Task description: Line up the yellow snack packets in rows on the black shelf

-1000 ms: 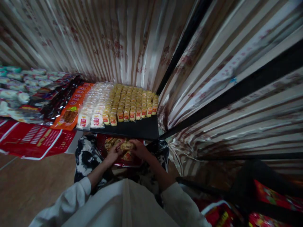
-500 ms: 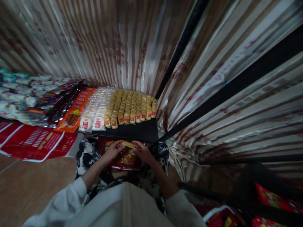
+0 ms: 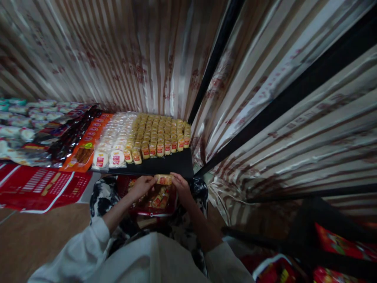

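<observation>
A small wrapped yellow snack cake [image 3: 163,179] with a red label is stretched between my two hands, just in front of the black shelf edge. My left hand [image 3: 143,186] pinches its left end, and my right hand [image 3: 181,185] grips the right end. Below them, a red bag [image 3: 140,210] lies between my knees with several more wrapped cakes [image 3: 160,199] in it. Beyond my hands, rows of the same yellow cakes [image 3: 159,137] stand on the black shelf [image 3: 173,165], labels on the front ones facing me.
Left of the yellow cakes are round white packaged cakes [image 3: 117,158], an orange packet [image 3: 84,153], dark packets and other wrapped snacks [image 3: 17,129]. A red printed sheet [image 3: 38,186] hangs from the shelf's front. Black frame bars [image 3: 232,145] cross the striped curtain at right.
The cake in my hands has turned so its red label shows, and it sits slightly farther right. The view has shifted a little.
</observation>
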Available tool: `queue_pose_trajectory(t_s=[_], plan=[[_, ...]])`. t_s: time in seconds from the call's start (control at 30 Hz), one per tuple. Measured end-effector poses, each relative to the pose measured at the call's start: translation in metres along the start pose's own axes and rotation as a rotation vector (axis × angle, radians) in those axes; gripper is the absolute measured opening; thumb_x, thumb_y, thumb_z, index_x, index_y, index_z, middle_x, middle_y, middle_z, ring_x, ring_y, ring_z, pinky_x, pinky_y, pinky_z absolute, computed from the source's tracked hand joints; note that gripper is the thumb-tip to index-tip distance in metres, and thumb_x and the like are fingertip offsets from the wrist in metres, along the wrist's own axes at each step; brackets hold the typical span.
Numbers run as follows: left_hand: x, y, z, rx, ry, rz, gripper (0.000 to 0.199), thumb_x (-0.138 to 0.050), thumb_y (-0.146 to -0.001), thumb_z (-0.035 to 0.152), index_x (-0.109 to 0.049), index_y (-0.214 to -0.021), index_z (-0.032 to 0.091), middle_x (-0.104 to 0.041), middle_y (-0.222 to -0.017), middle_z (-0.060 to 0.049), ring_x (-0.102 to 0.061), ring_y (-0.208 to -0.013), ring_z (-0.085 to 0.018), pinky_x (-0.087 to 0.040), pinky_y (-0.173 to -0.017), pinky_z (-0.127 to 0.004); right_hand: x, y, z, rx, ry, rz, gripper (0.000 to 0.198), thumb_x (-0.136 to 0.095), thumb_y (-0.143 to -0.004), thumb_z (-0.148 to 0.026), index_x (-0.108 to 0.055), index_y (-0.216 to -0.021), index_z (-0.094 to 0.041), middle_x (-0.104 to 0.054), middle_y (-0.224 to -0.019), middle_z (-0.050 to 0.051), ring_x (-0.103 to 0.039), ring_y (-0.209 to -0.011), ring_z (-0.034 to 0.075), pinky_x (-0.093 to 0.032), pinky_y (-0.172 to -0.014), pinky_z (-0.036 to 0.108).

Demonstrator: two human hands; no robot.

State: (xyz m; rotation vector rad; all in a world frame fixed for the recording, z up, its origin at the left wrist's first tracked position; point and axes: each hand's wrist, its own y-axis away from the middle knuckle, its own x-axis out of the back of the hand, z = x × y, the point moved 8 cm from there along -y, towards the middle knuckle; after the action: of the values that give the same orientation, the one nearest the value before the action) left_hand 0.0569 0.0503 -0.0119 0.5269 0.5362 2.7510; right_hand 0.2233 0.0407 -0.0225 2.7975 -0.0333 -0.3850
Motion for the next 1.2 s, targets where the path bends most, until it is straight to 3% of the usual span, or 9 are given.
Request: queue_pose_trajectory(t_s=[0.1,0.23,0.43,0.57,0.67,0.8,0.9,1.03,1.2], plan=[[-0.005,0.000,0.001,0.007,0.006,-0.019,0.054,-0.047,-0.068,0.067,-0.056,-0.054,0.016,-0.053,-0.046,0.002,-0.040,-0.041,-0.008,-0.029,-0.044,-0.020,0.000,-0.005,-0.001,0.007,-0.062,0.054,0.047,-0.067,-0.064,-0.046,-0.056,-0.100,-0.017,-0.065,-0.075,0.000,-0.059,-0.061,0.013,-0.047,-0.058,0.026],[-0.023,0.002,-0.001,0.068,0.220,-0.077,0.055,-0.054,-0.062,0.069,-0.056,-0.054,0.015,-0.056,-0.049,0.000,-0.044,-0.044,-0.008,-0.033,-0.047,-0.020,-0.001,-0.012,-0.009,0.073,-0.114,0.100,0.046,-0.066,-0.065,-0.048,-0.054,-0.097,-0.017,-0.062,-0.072,0.000,-0.056,-0.058,0.012,-0.046,-0.056,0.025],[-0.042,-0.004,0.013,0.085,0.452,0.063,0.052,-0.060,-0.058,0.067,-0.058,-0.063,0.015,-0.061,-0.059,-0.001,-0.052,-0.054,-0.009,-0.041,-0.055,-0.021,-0.004,-0.016,-0.019,0.181,-0.025,0.118,0.032,-0.062,-0.069,-0.043,-0.050,-0.087,-0.020,-0.059,-0.075,-0.001,-0.056,-0.065,0.013,-0.046,-0.059,0.024],[-0.059,-0.020,0.023,0.066,0.491,0.050,0.050,-0.061,-0.061,0.062,-0.058,-0.064,0.013,-0.060,-0.059,-0.001,-0.053,-0.054,-0.009,-0.042,-0.056,-0.021,0.004,-0.022,-0.019,0.277,0.089,0.185,0.022,-0.053,-0.075,-0.041,-0.047,-0.084,-0.022,-0.053,-0.069,-0.003,-0.053,-0.062,0.012,-0.045,-0.059,0.023],[-0.064,-0.037,0.024,0.051,0.456,0.049,0.043,-0.061,-0.067,0.055,-0.059,-0.076,0.013,-0.059,-0.061,0.000,-0.052,-0.051,-0.009,-0.041,-0.052,-0.021,0.015,-0.031,-0.021,0.300,0.255,0.248,0.025,-0.043,-0.082,-0.040,-0.049,-0.097,-0.022,-0.057,-0.076,0.001,-0.056,-0.071,0.016,-0.047,-0.066,0.027],[-0.042,-0.058,0.036,-0.059,0.270,0.262,0.040,-0.060,-0.073,0.039,-0.057,-0.105,0.015,-0.061,-0.078,-0.002,-0.055,-0.060,-0.010,-0.045,-0.060,-0.022,0.025,-0.043,-0.040,0.383,0.521,0.330,0.038,-0.039,-0.084,-0.036,-0.049,-0.117,-0.020,-0.058,-0.101,0.009,-0.055,-0.095,0.022,-0.045,-0.083,0.035],[-0.027,-0.069,0.065,-0.220,0.079,0.370,0.042,-0.058,-0.074,0.031,-0.056,-0.114,0.016,-0.060,-0.095,-0.005,-0.055,-0.069,-0.011,-0.046,-0.071,-0.025,0.027,-0.049,-0.055,0.461,0.642,0.372,0.042,-0.038,-0.084,-0.034,-0.047,-0.122,-0.017,-0.053,-0.113,0.014,-0.051,-0.105,0.025,-0.040,-0.093,0.038],[-0.027,-0.084,0.104,-0.364,-0.050,0.305,0.048,-0.057,-0.075,0.027,-0.052,-0.121,0.018,-0.059,-0.102,-0.007,-0.052,-0.066,-0.010,-0.046,-0.072,-0.026,0.025,-0.057,-0.063,0.509,0.693,0.363,0.042,-0.036,-0.085,-0.032,-0.047,-0.124,-0.017,-0.053,-0.113,0.014,-0.049,-0.108,0.025,-0.037,-0.096,0.040],[-0.038,-0.106,0.122,-0.425,-0.065,0.216,0.033,-0.057,-0.073,0.019,-0.062,-0.105,0.017,-0.063,-0.091,-0.004,-0.055,-0.073,-0.012,-0.046,-0.072,-0.025,0.034,-0.061,-0.066,0.545,0.657,0.457,0.048,-0.034,-0.087,-0.032,-0.035,-0.132,-0.016,-0.049,-0.122,0.016,-0.046,-0.113,0.026,-0.036,-0.098,0.044]])
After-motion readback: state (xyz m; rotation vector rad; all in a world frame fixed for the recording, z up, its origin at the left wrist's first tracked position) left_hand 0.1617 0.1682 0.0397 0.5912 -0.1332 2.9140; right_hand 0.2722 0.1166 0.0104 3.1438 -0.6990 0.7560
